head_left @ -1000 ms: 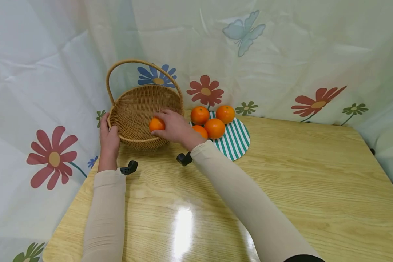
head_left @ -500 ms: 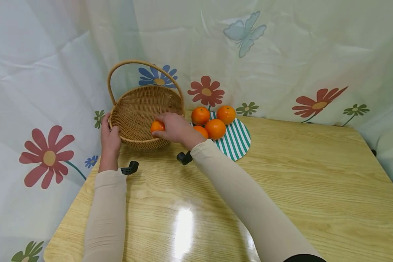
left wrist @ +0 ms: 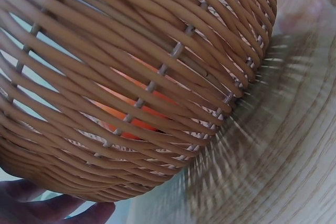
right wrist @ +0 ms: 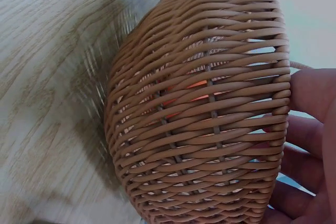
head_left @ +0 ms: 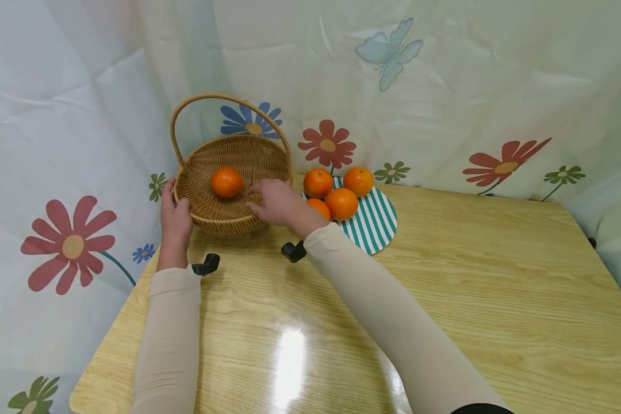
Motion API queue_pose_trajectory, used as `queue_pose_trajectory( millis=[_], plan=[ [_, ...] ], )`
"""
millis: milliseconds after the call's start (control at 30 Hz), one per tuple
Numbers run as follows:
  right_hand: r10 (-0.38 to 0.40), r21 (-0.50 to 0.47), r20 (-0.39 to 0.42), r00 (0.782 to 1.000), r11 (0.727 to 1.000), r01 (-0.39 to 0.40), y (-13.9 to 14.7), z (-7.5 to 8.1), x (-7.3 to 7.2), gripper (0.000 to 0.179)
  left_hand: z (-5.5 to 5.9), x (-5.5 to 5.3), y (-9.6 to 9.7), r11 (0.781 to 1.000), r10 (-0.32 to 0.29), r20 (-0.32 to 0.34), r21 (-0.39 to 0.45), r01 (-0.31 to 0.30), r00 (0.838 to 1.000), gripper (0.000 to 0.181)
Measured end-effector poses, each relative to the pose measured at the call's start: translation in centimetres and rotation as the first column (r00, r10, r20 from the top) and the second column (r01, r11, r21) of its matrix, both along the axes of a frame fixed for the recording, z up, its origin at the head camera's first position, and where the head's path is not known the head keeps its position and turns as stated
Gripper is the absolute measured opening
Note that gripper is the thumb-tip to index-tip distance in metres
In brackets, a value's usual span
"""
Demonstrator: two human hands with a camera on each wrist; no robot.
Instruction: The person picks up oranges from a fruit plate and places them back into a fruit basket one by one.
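Observation:
A wicker basket (head_left: pixel 227 223) with a tall arched handle stands at the back left of the table. My left hand (head_left: pixel 176 221) grips its left rim, thumb over the edge; fingertips (left wrist: pixel 94 212) show against the weave in the left wrist view. One orange (head_left: pixel 226 181) lies inside the basket, glimpsed through the wicker in both wrist views. My right hand (head_left: pixel 276 201) hovers over the basket's right front rim, fingers apart and holding nothing, a short gap from that orange.
Several oranges (head_left: pixel 341 203) sit on a round green-and-white striped mat (head_left: pixel 375 221) just right of the basket; my right hand and wrist partly cover one. A flower-printed curtain (head_left: pixel 419 109) hangs behind the wooden table (head_left: pixel 471 287).
My right hand has let go of the orange, which now lies farther left in the basket. The left hand keeps its grip on the rim.

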State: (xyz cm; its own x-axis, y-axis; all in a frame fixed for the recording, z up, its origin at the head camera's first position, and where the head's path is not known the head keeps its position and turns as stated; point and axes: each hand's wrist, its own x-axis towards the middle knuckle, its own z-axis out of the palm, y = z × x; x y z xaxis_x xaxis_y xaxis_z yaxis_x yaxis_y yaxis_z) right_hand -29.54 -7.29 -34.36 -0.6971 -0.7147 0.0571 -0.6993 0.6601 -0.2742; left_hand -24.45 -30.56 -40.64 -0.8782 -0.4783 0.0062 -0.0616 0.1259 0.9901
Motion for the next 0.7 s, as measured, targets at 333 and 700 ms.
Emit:
queue_pose_trajectory(
  millis=[333,700],
  plan=[
    [0.005,-0.159,-0.044,0.999,0.987,-0.012,1.5,0.3,0.9,0.038,-0.1,0.0,0.1,1.0,-0.002,0.008,-0.004,0.002,1.0,0.067],
    [-0.02,-0.273,-0.087,0.996,0.962,-0.004,3.4,0.1,1.8,0.034,-0.1,0.1,0.0,1.0,-0.01,0.014,-0.008,0.01,1.0,0.066]
  ],
)
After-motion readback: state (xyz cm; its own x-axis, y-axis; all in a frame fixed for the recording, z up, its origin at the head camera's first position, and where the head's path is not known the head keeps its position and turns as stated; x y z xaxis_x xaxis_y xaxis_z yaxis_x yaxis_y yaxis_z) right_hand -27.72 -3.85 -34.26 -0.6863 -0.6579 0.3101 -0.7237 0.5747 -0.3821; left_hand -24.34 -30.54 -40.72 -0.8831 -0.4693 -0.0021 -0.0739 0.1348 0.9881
